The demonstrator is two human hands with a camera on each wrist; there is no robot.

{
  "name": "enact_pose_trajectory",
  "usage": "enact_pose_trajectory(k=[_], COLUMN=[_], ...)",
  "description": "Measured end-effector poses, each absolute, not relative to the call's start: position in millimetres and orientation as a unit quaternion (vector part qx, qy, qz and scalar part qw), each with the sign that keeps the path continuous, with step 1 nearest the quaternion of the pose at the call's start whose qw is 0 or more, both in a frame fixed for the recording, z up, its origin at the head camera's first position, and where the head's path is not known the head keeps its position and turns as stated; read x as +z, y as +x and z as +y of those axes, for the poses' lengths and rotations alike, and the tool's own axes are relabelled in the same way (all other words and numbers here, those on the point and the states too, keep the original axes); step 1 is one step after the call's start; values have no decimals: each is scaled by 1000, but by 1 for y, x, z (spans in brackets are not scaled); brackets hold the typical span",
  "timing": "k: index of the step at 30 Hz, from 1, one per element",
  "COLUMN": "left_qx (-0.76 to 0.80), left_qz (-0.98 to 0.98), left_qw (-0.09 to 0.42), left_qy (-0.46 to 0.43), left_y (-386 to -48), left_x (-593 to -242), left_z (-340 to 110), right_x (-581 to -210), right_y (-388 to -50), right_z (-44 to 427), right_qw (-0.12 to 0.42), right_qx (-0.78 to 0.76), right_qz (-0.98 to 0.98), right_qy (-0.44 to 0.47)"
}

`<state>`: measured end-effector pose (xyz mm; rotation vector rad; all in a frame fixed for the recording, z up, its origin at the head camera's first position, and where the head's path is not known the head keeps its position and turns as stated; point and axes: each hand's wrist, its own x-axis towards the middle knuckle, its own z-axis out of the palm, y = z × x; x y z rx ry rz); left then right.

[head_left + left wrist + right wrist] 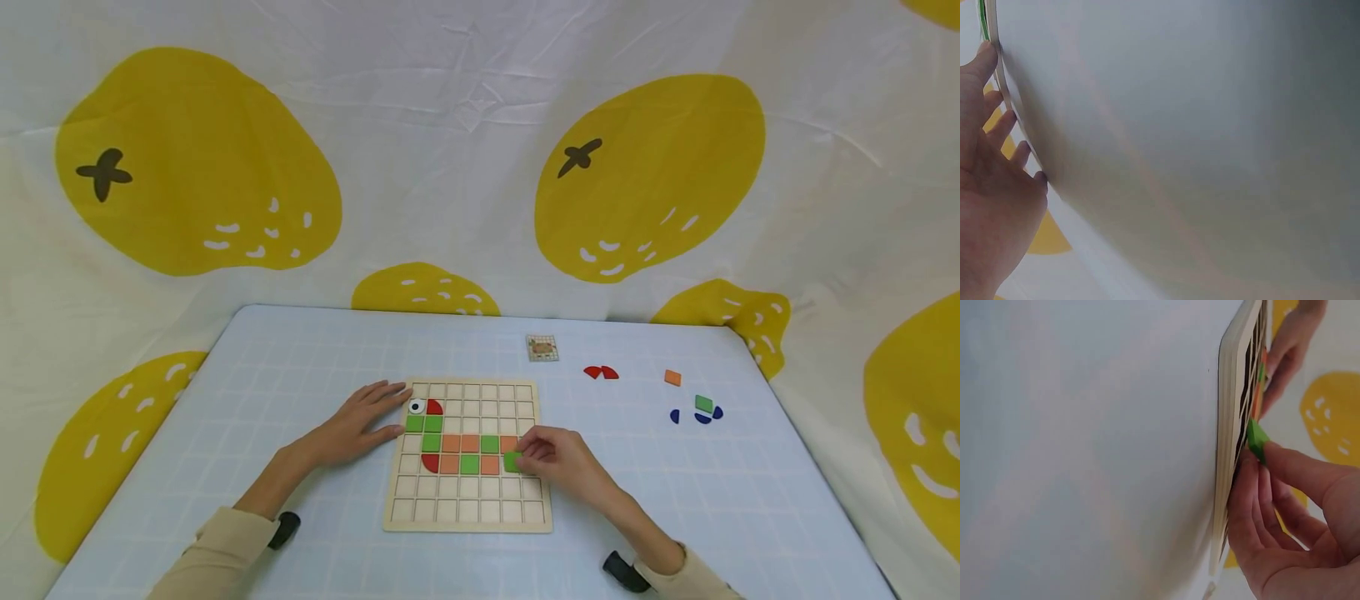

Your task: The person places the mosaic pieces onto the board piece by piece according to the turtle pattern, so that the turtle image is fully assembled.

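A person's right hand point(562, 464) pinches a green tile point(512, 462) between thumb and fingers over the right side of a wooden board point(468, 527), at the right end of the nearer row of tiles point(469, 464). The tile tilts, free edge pointing left; square, it shows no clear long axis. The grip seemingly keeps that edge unobstructed. The left hand point(358, 423), fingers extended, grasps nothing, touching the board's left edge, likely steadying it.
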<state>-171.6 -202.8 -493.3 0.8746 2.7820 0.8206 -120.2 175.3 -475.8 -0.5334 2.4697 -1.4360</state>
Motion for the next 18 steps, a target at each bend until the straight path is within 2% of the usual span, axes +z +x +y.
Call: enact_pose_trajectory(k=[18], left_qx=[269], left_qz=[919], left_qw=[54], left_qy=[284], left_y=[-171], left_x=[-495], left_z=[-203], right_x=[-474], right_y=[-119], right_z=[172], right_qw=[99], right_qx=[-436], right_qz=[867], right_qy=[-221])
